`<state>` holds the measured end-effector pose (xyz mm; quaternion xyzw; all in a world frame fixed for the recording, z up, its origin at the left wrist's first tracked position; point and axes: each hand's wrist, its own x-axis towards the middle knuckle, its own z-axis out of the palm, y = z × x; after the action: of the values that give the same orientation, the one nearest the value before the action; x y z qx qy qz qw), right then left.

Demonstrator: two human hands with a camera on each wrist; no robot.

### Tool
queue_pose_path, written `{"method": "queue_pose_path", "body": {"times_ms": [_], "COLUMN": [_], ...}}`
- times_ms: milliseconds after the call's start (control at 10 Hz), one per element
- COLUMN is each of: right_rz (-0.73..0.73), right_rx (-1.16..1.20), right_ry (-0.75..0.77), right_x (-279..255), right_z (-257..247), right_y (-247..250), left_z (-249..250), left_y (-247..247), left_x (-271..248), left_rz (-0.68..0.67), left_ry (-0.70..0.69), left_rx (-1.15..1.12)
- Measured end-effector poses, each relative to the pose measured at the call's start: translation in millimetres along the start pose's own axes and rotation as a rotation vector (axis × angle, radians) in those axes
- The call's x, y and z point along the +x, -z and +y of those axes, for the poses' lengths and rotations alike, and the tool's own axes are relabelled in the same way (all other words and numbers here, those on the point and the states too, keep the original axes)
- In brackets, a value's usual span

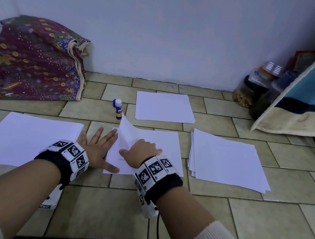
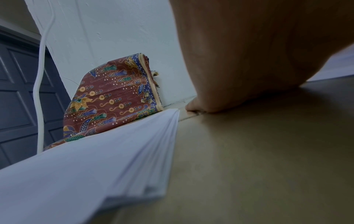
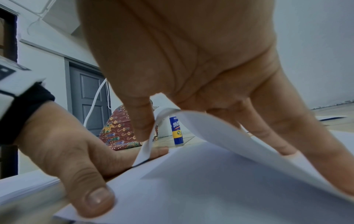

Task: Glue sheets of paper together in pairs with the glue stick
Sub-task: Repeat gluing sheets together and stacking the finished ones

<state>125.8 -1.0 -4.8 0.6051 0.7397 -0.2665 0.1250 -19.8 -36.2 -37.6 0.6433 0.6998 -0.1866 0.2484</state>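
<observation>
Two white sheets (image 1: pixel 161 140) lie in front of me on the tiled floor. The upper sheet (image 3: pixel 220 128) curls up at its far left corner. My right hand (image 1: pixel 141 152) presses its fingertips (image 3: pixel 285 145) down on that upper sheet, thumb against the raised edge. My left hand (image 1: pixel 98 147) lies flat on the floor beside the sheets with fingers spread, its thumb (image 3: pixel 91 189) on the lower sheet's near left corner. The blue and white glue stick (image 1: pixel 117 109) stands capped and upright just beyond the sheets, apart from both hands.
A paper stack (image 1: pixel 23 139) lies at the left, another stack (image 1: pixel 164 107) far centre and a third stack (image 1: pixel 228 161) at the right. A folded patterned cloth (image 1: pixel 35 62) leans on the wall. Jars (image 1: pixel 247 92) and a draped stand (image 1: pixel 308 102) fill the right corner.
</observation>
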Motion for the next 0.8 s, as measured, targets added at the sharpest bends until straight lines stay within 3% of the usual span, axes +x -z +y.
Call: {"method": "queue_pose_path", "body": {"times_ms": [800], "right_rz": [0.007], "right_rx": [0.057], "right_ry": [0.003], "right_x": [2.7], "right_z": [2.8], "right_y": [-0.4], "left_z": [-4.2], "left_y": [-1.5], "left_x": [4.6], "left_rz": [-0.012], "left_ry": [-0.017], "left_rx": [-0.005]}}
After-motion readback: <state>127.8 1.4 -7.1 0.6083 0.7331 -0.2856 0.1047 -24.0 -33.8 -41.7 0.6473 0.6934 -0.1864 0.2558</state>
